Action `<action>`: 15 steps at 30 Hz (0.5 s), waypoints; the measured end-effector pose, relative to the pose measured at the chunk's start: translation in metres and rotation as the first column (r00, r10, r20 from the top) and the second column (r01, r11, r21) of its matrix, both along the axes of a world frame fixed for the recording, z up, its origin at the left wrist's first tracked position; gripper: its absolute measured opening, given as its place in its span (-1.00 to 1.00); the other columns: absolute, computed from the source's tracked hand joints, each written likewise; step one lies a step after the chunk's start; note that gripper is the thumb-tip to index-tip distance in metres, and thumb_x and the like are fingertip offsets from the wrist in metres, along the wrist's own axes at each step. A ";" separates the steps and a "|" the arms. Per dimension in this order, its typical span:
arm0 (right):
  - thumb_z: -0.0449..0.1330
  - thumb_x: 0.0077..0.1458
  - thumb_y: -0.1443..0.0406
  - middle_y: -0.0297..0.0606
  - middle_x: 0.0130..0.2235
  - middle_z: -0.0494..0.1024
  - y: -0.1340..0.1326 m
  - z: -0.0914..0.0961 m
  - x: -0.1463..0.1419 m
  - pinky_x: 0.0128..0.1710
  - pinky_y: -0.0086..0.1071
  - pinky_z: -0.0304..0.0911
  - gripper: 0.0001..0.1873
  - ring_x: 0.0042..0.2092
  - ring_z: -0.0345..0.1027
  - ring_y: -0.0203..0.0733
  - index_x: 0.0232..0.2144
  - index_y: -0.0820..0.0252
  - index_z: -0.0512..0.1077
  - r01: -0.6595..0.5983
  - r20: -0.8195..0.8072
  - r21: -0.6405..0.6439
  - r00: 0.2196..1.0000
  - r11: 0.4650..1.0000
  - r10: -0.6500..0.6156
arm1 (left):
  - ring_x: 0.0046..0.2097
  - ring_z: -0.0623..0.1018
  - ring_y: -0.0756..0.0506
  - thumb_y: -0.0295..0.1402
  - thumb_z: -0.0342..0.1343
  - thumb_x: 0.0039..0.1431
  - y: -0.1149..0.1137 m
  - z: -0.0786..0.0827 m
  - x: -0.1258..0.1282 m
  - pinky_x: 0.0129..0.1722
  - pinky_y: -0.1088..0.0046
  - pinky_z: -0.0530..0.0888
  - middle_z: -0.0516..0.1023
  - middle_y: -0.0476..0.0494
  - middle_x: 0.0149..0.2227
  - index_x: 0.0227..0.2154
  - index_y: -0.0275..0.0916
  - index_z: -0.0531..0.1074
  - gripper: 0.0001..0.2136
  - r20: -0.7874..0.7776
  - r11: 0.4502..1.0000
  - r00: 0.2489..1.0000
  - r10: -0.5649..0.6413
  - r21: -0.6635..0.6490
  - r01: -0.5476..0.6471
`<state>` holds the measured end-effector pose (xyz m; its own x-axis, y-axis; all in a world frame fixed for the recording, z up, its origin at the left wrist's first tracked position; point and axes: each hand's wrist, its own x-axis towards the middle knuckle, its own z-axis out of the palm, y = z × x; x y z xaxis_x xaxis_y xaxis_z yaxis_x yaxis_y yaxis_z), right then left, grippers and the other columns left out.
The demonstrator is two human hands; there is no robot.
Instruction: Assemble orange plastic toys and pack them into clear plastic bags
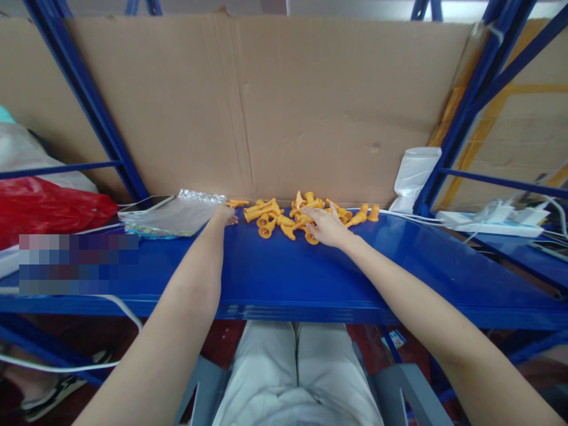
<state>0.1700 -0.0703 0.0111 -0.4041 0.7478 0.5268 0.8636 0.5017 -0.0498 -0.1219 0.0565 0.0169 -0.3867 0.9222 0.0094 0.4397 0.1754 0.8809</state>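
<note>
Orange-yellow plastic pieces [265, 229], with flared, hollow round ends, lie in a loose heap on the blue shelf top [284, 272]. Over the right part of this heap rests my right hand [327, 225], its fingers spread and touching some pieces. My left hand [228, 215] is low on the shelf, between the heap and a stack of clear plastic bags [171, 216]. Its fingers are loosely bent and apart, partly hidden by the hand itself, with nothing visible in them. One orange-yellow piece [237, 203] lies just behind that hand.
A cardboard sheet [310, 106] walls off the back between blue metal posts. On the right stand a white pouch [415, 177] and a power strip [492, 223] with cables. A red plastic bag [53, 207] and a white-framed tablet-like object [148, 204] are at left.
</note>
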 end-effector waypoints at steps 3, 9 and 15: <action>-0.01 0.16 0.37 -0.07 0.18 0.38 0.000 0.001 0.000 0.25 0.28 -0.32 -0.50 0.21 0.22 0.05 0.15 0.17 0.33 -0.001 0.006 -0.007 1.000 1.000 0.001 | -0.71 0.35 -0.01 -0.49 0.02 0.18 0.001 0.003 0.001 -0.72 0.58 0.26 0.34 -0.07 -0.74 -0.36 -0.35 0.48 -0.87 -0.110 0.995 0.992 0.057 -0.071 -0.065; -0.01 0.16 0.36 -0.09 0.17 0.39 0.002 -0.001 0.001 0.25 0.28 -0.32 -0.51 0.20 0.23 0.05 0.15 0.14 0.33 -0.007 0.010 0.003 1.000 1.000 0.007 | -0.60 0.49 -0.10 -0.50 0.09 0.12 0.000 0.005 0.002 -0.64 0.51 0.33 0.42 -0.15 -0.66 -0.29 -0.36 0.48 -0.88 -0.221 0.994 0.970 0.101 -0.024 -0.109; 0.00 0.16 0.35 -0.11 0.16 0.40 0.004 -0.002 0.001 0.24 0.28 -0.30 -0.51 0.20 0.23 0.04 0.14 0.13 0.33 -0.011 0.015 0.005 1.000 1.000 0.011 | -0.40 0.58 -0.24 -0.38 0.21 0.03 -0.004 0.007 0.001 -0.51 0.39 0.41 0.56 -0.32 -0.42 -0.09 -0.42 0.42 -0.63 -0.356 0.975 0.908 0.219 0.101 -0.196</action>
